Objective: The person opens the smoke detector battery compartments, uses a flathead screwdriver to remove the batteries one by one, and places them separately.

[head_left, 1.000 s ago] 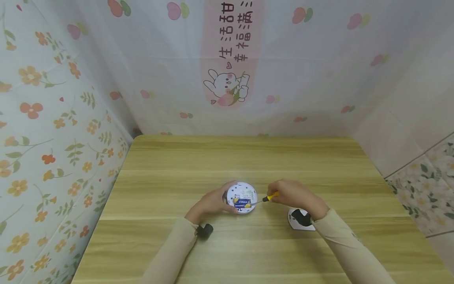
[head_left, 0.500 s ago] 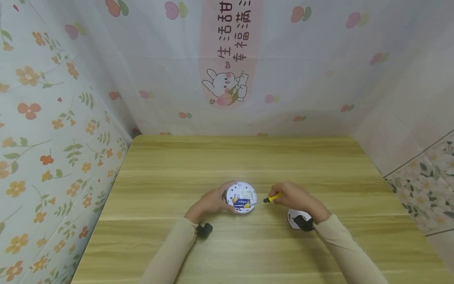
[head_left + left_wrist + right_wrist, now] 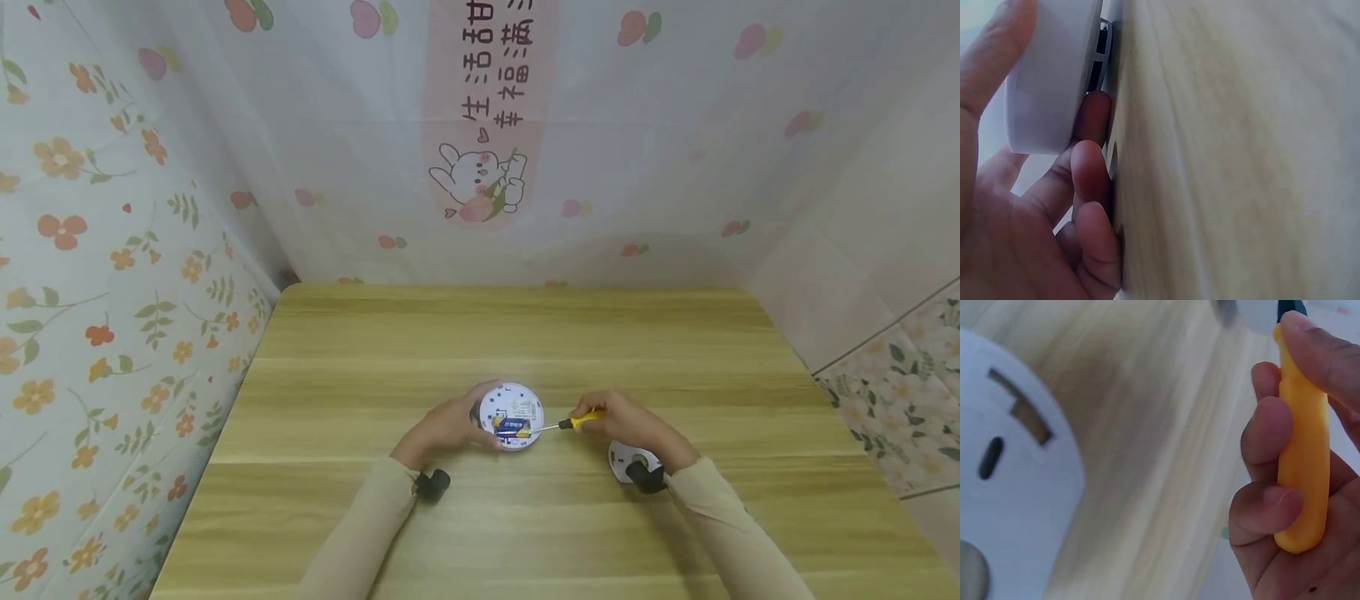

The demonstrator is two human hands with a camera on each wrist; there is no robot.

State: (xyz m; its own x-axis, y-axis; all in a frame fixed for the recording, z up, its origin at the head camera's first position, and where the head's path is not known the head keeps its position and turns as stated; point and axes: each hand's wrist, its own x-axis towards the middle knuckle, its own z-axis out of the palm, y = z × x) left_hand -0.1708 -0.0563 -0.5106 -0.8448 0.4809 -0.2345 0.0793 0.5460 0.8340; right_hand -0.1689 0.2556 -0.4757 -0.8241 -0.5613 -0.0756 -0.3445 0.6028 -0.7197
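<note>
A round white smoke alarm (image 3: 502, 402) has its back facing up, with blue-and-yellow batteries (image 3: 512, 427) in its compartment. My left hand (image 3: 447, 425) holds it by the left side. In the left wrist view, the thumb lies on the white housing (image 3: 1054, 75) and fingers reach under it, close to the table. My right hand (image 3: 618, 417) grips a screwdriver (image 3: 587, 418) by its yellow handle, fingers curled round it and thumb near the dark collar. The metal shaft points left, its tip at the right end of the batteries.
A white mounting plate (image 3: 617, 460) with slots lies on the wooden table (image 3: 360, 350) beneath my right wrist, partly covered by the black wrist camera (image 3: 645, 477). Printed curtains (image 3: 337, 150) stand behind and to the left of the table.
My right hand has shifted slightly right and down, and more of the yellow handle shows. The screwdriver tip stays at the batteries. The left hand and smoke alarm hardly move.
</note>
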